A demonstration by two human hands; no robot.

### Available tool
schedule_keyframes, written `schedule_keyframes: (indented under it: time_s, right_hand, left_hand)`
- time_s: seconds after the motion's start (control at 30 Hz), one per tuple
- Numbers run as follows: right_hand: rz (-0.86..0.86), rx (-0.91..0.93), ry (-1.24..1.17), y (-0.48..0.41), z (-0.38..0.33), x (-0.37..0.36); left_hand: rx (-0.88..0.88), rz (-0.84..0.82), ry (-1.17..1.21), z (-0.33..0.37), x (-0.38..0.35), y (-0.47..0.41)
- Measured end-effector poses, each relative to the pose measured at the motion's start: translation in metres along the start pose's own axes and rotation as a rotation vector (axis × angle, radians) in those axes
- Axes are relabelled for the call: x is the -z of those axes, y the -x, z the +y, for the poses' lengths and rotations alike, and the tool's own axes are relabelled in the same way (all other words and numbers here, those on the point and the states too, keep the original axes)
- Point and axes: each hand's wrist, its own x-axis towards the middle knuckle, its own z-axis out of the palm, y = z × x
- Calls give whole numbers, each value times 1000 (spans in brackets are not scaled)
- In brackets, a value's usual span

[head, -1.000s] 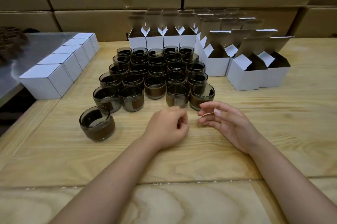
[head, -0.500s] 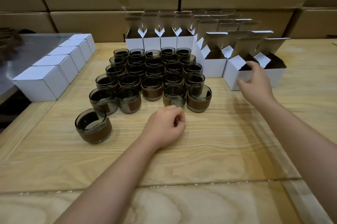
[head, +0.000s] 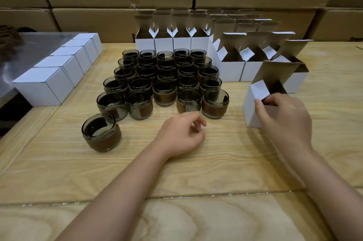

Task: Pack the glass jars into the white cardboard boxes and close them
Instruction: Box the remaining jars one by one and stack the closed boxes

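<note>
Right hand [head: 284, 123] gripped on tilted open white box [head: 250, 111]; left hand [head: 179, 134] loosely curled, empty, on counter [head: 216, 162]. Judged: box-fetching step. Next called for: glass jar [head: 189, 101] lowered inside.

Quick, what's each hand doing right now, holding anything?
Left hand: idle, fingers loosely curled, holding nothing.
Right hand: grips the open white cardboard box by its rim.

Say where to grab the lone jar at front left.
I'd take the lone jar by its side wall, coming from above with the left hand, fingers spanning the round body. It stands upright, clear of the other jars, so both sides are free; the right hand holds a box.
</note>
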Motion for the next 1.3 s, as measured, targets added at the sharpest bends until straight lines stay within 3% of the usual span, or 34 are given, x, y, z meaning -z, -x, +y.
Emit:
schedule_keyframes:
  time_s: [0.17, 0.33, 0.43, 0.57, 0.77, 0.87, 1.07, 1.2, 1.23, 1.3]
  right_hand:
    - [29, 85, -38, 45, -37, 19]
    - [-13, 153, -123, 68, -79, 22]
    - [-44, 166, -154, 73, -95, 20]
    - [38, 257, -306, 65, -91, 19]
    - [150, 383, -250, 34, -53, 13]
    - [135, 276, -346, 32, -38, 11]
    - [-208, -195, -710, 30, -28, 2]
    - [-138, -421, -958, 14, -25, -4]
    - [-131, -447, -983, 8, -22, -7]
    - [-256, -322, -853, -4, -17, -20]
  left_hand:
    - [-81, -12, 66, 8, 3, 5]
    - [-274, 52, 206, 11, 2, 12]
    - [-355, 131, 167, 13, -1, 15]
    - [-377, 162, 138, 11, 1, 13]
    - [-315, 159, 171, 11, 4, 13]
    - [-225, 138, 226, 8, 5, 14]
    - [-29, 150, 326, 3, 6, 17]
    - [-37, 160, 326, 2, 6, 17]
    - [-40, 165, 325, 3, 6, 17]
    - [-60, 180, 327, 4, 6, 18]
